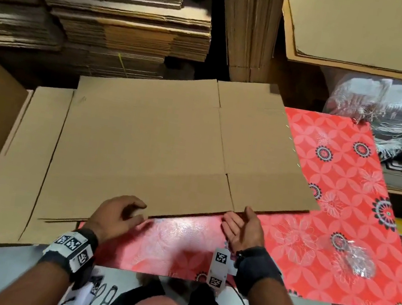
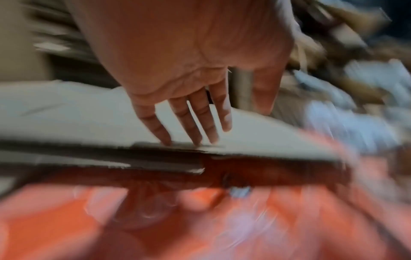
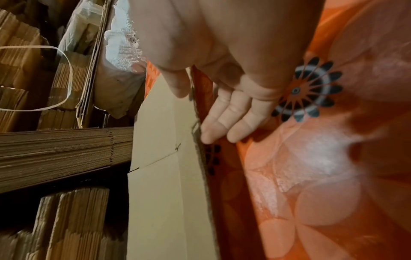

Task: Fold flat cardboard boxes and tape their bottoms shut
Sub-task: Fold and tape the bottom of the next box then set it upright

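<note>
- Box (image 1: pixel 170 142) flat on table (image 1: pixel 340 227), just ahead of both hands; not opened up, no flap folded, no tape on it.
- Left hand (image 1: pixel 116 214) at near edge, fingers bent; in wrist view fingertips (image 2: pixel 165 140) rest on top of the edge. Can't tell if thumb is hooked under, so no sure grip.
- Right hand (image 1: pixel 244 229) palm up, fingers straight, at near edge by the flap slit; thumb on top, fingers (image 3: pixel 224 114) slipping beneath. Relaxed, not clamped.
- Judgement: task at very start for this box – prob. about to lift edge & pop it square.
- Left to do: open, fold bottom flaps, tape.
- More flat boxes (image 1: pixel 111 14) stacked beyond hands. No tape seen.
</note>
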Action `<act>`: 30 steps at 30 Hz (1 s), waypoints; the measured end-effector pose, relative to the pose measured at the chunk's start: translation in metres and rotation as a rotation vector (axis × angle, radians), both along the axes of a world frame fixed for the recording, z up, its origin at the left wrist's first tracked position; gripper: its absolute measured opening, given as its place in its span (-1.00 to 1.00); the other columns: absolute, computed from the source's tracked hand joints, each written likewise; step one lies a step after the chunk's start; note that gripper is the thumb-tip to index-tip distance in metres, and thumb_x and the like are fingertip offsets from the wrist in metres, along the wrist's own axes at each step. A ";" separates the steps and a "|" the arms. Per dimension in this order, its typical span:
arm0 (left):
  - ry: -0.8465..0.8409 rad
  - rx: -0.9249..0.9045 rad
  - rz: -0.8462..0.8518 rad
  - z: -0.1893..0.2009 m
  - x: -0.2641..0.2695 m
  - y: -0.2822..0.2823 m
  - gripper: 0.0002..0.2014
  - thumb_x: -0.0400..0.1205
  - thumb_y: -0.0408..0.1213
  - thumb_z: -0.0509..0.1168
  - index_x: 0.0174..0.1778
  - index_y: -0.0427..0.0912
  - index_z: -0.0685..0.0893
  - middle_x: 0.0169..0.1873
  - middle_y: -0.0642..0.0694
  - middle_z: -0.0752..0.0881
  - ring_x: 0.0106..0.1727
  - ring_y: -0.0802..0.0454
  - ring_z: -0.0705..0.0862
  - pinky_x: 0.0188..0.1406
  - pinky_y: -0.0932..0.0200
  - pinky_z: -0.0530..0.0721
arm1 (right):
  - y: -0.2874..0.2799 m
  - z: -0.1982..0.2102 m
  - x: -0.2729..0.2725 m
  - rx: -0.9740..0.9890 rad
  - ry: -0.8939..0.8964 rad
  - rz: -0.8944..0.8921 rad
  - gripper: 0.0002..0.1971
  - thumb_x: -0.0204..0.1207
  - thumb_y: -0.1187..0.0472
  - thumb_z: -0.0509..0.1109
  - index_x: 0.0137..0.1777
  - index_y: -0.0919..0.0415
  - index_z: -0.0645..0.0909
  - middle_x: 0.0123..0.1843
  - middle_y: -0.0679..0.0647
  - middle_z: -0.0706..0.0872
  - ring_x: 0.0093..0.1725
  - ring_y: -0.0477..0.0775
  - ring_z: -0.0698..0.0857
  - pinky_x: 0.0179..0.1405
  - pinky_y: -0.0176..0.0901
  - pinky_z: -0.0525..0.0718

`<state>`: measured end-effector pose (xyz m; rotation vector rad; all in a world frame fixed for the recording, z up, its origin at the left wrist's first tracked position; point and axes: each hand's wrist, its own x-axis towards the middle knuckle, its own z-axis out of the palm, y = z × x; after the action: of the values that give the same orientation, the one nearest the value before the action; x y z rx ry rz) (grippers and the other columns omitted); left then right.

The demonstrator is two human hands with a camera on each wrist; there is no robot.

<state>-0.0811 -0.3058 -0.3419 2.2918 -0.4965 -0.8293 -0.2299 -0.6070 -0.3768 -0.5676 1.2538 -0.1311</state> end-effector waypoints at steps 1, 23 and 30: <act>0.122 -0.187 0.230 0.011 -0.007 0.003 -0.41 0.40 0.41 0.36 0.08 0.00 0.81 0.07 -0.03 0.85 0.03 0.05 0.80 0.19 -0.07 0.71 | -0.004 -0.004 0.001 -0.008 0.001 0.017 -0.65 0.81 -0.03 0.22 0.37 0.23 0.50 0.02 0.25 0.79 0.00 0.16 0.79 0.14 0.03 0.75; 0.553 -0.775 1.490 0.002 -0.054 -0.027 -0.09 0.51 0.43 0.35 0.68 -0.04 0.39 0.44 -0.48 0.54 0.34 -0.37 0.66 0.28 -0.31 0.67 | -0.051 0.068 -0.011 -0.126 -0.299 0.188 -0.51 0.56 0.02 0.50 0.36 0.26 0.49 0.30 0.27 0.77 -0.06 0.14 0.90 -0.30 -0.06 0.86; 0.642 -1.060 1.649 -0.022 -0.103 -0.017 0.08 0.49 0.65 0.00 0.69 -0.17 0.30 0.53 -0.39 0.51 0.44 -0.39 0.57 0.23 -0.30 0.68 | -0.072 0.071 -0.020 -0.098 -0.277 0.223 -0.81 0.81 0.15 0.15 -0.02 0.14 0.52 -0.08 0.16 0.89 -0.04 0.06 0.90 -0.30 -0.15 0.85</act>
<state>-0.1843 -0.3233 -0.3635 0.7495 0.9550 -0.1950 -0.2503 -0.6789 -0.3056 -0.7430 0.9123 -0.0815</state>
